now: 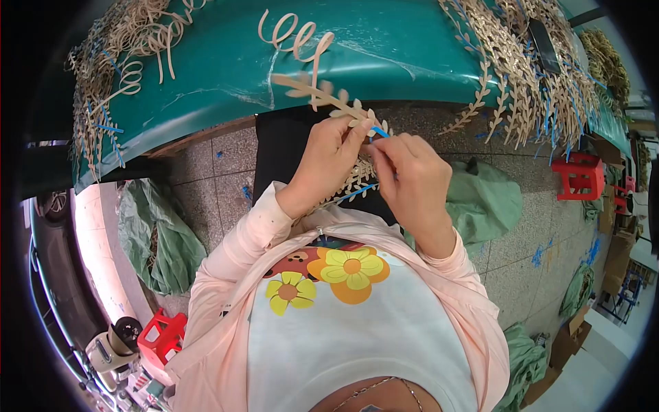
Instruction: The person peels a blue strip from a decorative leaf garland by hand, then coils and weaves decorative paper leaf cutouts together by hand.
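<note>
A beige leaf garland [319, 94] extends up and left from between my hands, over the table's front edge. My left hand [322, 154] is closed, thumb and fingers pinching the garland near its leaves. Close beside it, my right hand [419, 175] is closed with its fingertips at a short blue strip [379, 131], which lies against the garland. Part of the strip is hidden by the fingers. Below both hands, more leaf strands [358, 180] with a blue piece rest over my lap. Just beyond the garland lies a curled beige strip [298, 38] on the table.
The green-covered table [226, 62] spans the far side. Piles of leaf garlands [508, 55] hang over its right edge and more garlands [103, 75] its left. A dark phone-like object [544, 44] rests on the right pile. Green sacks [154, 233] and red stools [578, 177] stand around.
</note>
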Tool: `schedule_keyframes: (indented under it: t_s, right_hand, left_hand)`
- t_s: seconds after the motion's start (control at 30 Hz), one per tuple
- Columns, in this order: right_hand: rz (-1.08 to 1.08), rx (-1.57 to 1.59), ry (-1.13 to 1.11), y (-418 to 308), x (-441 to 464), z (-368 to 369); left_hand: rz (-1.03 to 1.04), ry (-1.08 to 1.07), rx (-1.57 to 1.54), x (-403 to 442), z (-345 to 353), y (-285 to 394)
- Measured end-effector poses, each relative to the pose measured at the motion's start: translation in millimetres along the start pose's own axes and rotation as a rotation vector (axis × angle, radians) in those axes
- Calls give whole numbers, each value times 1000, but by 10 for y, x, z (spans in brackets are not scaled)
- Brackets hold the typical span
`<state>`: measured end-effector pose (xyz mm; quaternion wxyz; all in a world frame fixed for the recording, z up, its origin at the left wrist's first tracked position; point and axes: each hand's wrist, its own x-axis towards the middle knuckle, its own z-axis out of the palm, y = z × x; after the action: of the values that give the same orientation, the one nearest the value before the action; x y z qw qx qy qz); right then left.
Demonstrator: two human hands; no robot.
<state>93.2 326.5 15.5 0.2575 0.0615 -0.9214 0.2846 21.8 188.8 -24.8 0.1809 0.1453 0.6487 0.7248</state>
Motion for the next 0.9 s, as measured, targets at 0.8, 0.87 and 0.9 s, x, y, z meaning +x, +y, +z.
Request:
schedule_keyframes:
  t_s: [0.8, 0.87, 0.9]
  right_hand:
    - [414, 276, -205, 880, -366, -336]
    - [463, 345, -395, 943, -404, -336]
    - [464, 349, -394, 1041, -443, -350]
  left_hand:
    - [-25, 185, -478, -252, -963, 307]
    - [33, 263, -521, -332, -1215, 300]
    - [69, 302, -538, -374, -1343, 293]
